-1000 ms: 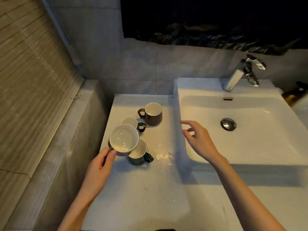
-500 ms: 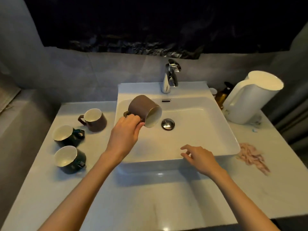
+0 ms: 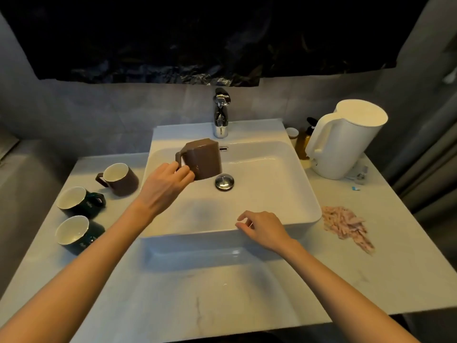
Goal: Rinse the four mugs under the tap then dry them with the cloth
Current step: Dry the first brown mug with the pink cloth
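On the pale desk (image 3: 202,293), nearest on the left, the near green mug (image 3: 76,233) stands upright, its white inside holding nothing; its lettering is partly hidden by the left forearm and cannot be read. The right hand (image 3: 264,229) rests on the front rim of the sink (image 3: 314,209), fingers loosely curled and apart, holding nothing. Right of the sink a crumpled pink cloth (image 3: 346,225) lies on the desk. The far green mug (image 3: 79,201), also with nothing in it, carries white script that seems to read "Hello". Beyond it the second brown mug (image 3: 121,178) stands tilted toward the camera, nothing inside. The left hand (image 3: 164,186) reaches over the basin, fingers clamped on the handle of the held brown mug (image 3: 205,158), which is lifted above the drain plug (image 3: 224,181) with its mouth turned downward. Behind it stands the chrome tap (image 3: 221,112). At the far right are a white kettle (image 3: 346,142), an amber bottle (image 3: 303,139) and a small white cup (image 3: 292,134).
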The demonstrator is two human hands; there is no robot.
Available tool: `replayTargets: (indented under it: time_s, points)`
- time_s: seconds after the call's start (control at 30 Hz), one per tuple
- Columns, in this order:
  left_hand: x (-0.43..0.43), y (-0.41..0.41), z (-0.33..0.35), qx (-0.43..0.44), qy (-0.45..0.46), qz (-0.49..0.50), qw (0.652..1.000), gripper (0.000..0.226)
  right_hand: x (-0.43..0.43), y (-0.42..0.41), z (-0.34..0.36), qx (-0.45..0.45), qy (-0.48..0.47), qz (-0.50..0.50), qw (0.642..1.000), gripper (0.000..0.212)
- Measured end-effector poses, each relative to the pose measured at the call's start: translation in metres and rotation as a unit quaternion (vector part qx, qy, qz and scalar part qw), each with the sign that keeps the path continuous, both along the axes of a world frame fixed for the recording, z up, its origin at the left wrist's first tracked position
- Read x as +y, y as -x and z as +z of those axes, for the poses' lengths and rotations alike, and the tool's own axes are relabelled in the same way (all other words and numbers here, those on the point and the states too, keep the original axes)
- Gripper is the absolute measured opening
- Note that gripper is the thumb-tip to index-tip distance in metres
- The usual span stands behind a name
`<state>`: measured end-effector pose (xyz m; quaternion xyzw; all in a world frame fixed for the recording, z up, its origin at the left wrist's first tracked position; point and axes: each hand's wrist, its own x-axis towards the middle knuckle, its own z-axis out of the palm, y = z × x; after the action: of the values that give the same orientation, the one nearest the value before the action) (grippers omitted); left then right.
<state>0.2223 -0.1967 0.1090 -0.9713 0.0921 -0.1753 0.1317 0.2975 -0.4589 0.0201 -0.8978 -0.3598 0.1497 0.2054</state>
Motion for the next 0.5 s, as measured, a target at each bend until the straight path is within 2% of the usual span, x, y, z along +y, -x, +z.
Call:
replayTargets:
  time_s: [0.03,0.1,0.2,0.27,0.37,0.43,0.5]
  points:
    - [-0.005,-0.001,-0.001,-0.009,0.027,0.008,1.0,0.017,-0.001,-0.002,0.001,0.015,-0.002,0.001,1.0,0.031]
    - [-0.018,-0.003,-0.006,-0.031,0.143,0.046,0.988,0.011,-0.006,-0.006,0.004,0.058,-0.015,0.008,0.998,0.03]
    - [-0.042,-0.008,-0.009,-0.041,0.335,0.103,0.936,0.013,-0.025,-0.013,0.01,0.082,-0.107,-0.024,0.991,0.028]
    - [-0.06,-0.014,-0.007,-0.034,0.422,0.118,0.898,0.013,-0.047,-0.02,0.013,0.038,-0.189,-0.102,0.976,0.026]
    - [-0.087,-0.026,-0.002,0.004,0.53,0.129,0.838,0.015,-0.092,-0.038,0.01,-0.035,-0.263,-0.249,0.932,0.022]
    - [-0.106,-0.036,0.002,0.048,0.592,0.128,0.794,0.022,-0.125,-0.054,-0.003,-0.051,-0.249,-0.347,0.903,0.022]
    - [-0.126,-0.044,0.005,0.081,0.652,0.124,0.744,0.028,-0.155,-0.072,-0.023,-0.043,-0.185,-0.406,0.894,0.024]
